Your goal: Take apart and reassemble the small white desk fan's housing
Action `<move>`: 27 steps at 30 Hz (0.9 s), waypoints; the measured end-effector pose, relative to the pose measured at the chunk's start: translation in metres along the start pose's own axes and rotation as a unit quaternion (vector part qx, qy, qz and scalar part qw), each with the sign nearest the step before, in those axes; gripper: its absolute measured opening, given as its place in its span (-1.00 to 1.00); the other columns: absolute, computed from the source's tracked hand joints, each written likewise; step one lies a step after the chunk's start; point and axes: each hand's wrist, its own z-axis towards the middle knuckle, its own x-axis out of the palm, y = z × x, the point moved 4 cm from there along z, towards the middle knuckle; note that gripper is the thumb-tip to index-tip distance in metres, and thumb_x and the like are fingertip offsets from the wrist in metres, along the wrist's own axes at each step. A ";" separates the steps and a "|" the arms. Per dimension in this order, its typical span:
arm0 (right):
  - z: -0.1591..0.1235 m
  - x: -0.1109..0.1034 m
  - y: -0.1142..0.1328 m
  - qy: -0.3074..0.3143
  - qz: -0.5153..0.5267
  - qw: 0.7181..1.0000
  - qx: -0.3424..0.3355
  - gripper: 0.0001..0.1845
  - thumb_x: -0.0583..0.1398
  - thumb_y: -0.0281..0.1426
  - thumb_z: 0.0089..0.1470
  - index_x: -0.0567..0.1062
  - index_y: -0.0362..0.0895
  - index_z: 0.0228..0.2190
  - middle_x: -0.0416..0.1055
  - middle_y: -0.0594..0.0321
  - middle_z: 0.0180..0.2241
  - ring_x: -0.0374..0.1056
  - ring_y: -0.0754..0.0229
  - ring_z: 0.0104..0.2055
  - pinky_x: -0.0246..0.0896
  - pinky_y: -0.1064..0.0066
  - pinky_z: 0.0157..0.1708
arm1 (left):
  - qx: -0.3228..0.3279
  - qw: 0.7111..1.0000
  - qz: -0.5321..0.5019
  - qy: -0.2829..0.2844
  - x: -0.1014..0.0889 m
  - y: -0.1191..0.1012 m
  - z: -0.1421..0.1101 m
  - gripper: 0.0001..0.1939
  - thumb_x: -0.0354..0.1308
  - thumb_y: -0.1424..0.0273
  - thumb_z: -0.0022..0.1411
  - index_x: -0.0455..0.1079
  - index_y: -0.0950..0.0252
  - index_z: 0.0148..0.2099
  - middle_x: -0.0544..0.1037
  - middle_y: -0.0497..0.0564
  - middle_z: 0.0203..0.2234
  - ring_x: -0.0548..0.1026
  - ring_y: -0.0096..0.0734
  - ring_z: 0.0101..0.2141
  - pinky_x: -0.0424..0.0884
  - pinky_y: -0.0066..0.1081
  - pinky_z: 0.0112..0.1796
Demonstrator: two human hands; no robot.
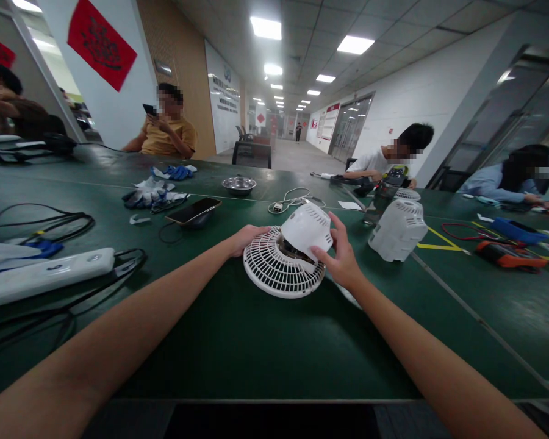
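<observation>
item: our left hand (247, 239), fingers on the grille's left rim; how far they close, we cannot tell.

item: grille (274, 292), under those fingers, on the green table (256, 353). round, white, thin radial ribs, likely stiff plastic; we judge it light, ribs able to snap, rim the sound hold.

item: our right hand (341, 253), thumb and fingers parted about the shell's width, holding it.

item: shell (304, 225), between both hands, tilted over the grille. smooth, rounded, slotted; probably rigid, slightly slippery, best taken by its sides, clear of the dark parts (290, 247) beneath.

item: housing (398, 228), right of our right fingers, white, vented, boxy.

item: phone (194, 210), beyond our left fingers, flat, glossy.

item: cable (290, 201), past both hands, thin, pliant.

item: bowl (239, 185), farther still, shiny metal.
</observation>
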 end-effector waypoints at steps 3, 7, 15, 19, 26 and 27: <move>0.000 0.001 0.003 0.023 -0.024 0.999 -0.020 0.06 0.34 -0.10 0.06 -0.11 0.12 0.38 0.45 0.09 -0.01 0.45 -0.08 -0.12 0.38 -0.17 0.00 | 0.000 1.000 0.001 0.000 0.001 0.000 0.000 -0.82 0.26 0.40 0.28 0.55 0.47 -0.19 0.67 0.25 -0.29 0.65 -0.24 -0.35 0.59 -0.27 -0.21; 0.000 0.001 0.007 0.038 -0.038 0.998 -0.024 0.09 0.33 -0.10 0.08 -0.20 0.13 0.40 0.44 0.06 0.06 0.46 -0.12 -0.07 0.34 -0.22 0.06 | -0.006 1.000 0.004 0.001 0.001 -0.001 -0.001 -0.83 0.27 0.41 0.28 0.56 0.46 -0.18 0.67 0.23 -0.30 0.65 -0.24 -0.36 0.58 -0.27 -0.21; -0.001 0.002 0.016 -0.004 -0.075 0.996 -0.046 0.09 0.36 -0.12 0.05 -0.15 0.02 0.37 0.46 0.05 -0.03 0.46 -0.10 -0.08 0.40 -0.11 -0.01 | -0.004 1.000 0.005 0.001 0.000 0.001 0.001 -0.80 0.29 0.38 0.26 0.56 0.46 -0.18 0.67 0.27 -0.25 0.66 -0.19 -0.30 0.58 -0.23 -0.16; 0.000 0.005 0.022 0.015 -0.110 0.993 -0.051 -0.16 0.36 -0.13 0.04 0.14 0.07 0.24 0.47 0.11 -0.04 0.45 -0.07 -0.11 0.38 -0.10 -0.02 | -0.007 1.000 0.015 -0.008 -0.002 0.001 0.002 -0.79 0.31 0.37 0.25 0.56 0.46 -0.16 0.67 0.25 -0.28 0.66 -0.21 -0.32 0.58 -0.25 -0.20; 0.000 0.002 0.024 0.013 -0.083 0.995 -0.055 -0.23 0.34 -0.16 0.04 0.20 0.12 0.22 0.37 0.10 0.14 0.41 -0.10 -0.02 0.37 -0.09 -0.03 | -0.009 0.999 0.030 -0.007 -0.003 -0.001 0.001 -0.79 0.32 0.37 0.24 0.57 0.45 -0.17 0.67 0.24 -0.30 0.66 -0.21 -0.33 0.58 -0.28 -0.23; 0.000 0.001 0.023 0.014 -0.080 0.995 -0.055 -0.23 0.34 -0.16 0.04 0.20 0.12 0.23 0.37 0.10 0.14 0.41 -0.10 -0.01 0.37 -0.08 -0.02 | -0.009 1.000 0.027 -0.010 -0.003 -0.001 0.001 -0.80 0.31 0.38 0.24 0.57 0.45 -0.18 0.67 0.24 -0.30 0.66 -0.22 -0.33 0.58 -0.29 -0.23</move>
